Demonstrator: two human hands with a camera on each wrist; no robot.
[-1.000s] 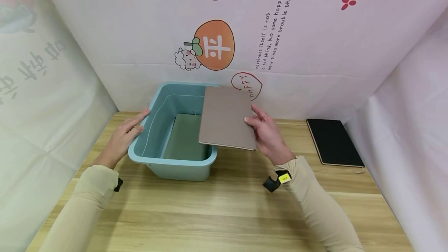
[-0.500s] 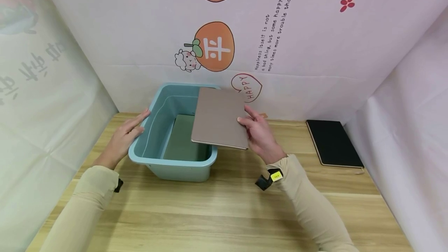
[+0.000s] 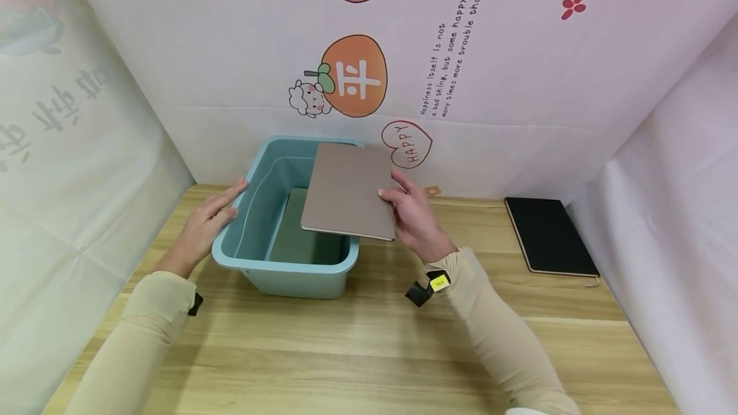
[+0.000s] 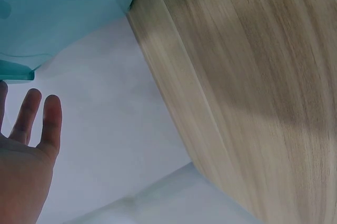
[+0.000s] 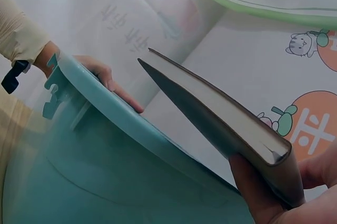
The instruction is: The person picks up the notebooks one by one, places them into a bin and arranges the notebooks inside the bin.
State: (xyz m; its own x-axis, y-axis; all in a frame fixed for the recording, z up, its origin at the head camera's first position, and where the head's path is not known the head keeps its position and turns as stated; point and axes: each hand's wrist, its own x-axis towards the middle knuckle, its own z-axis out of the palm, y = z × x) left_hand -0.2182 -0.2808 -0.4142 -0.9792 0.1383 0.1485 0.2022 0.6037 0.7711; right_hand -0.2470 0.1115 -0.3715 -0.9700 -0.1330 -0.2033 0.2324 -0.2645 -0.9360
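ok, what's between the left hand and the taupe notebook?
The blue bin: its left rim, inner wall and part of the flat green item inside. Head view shows it.

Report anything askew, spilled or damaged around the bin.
Nothing looks spilled or damaged. The taupe notebook juts out beyond the blue bin, but the right hand holds it. One small oddity: a pale strip pokes out at the black notebook's near right corner.

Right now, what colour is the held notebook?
The notebook is greyish brown, clearest in the head view.
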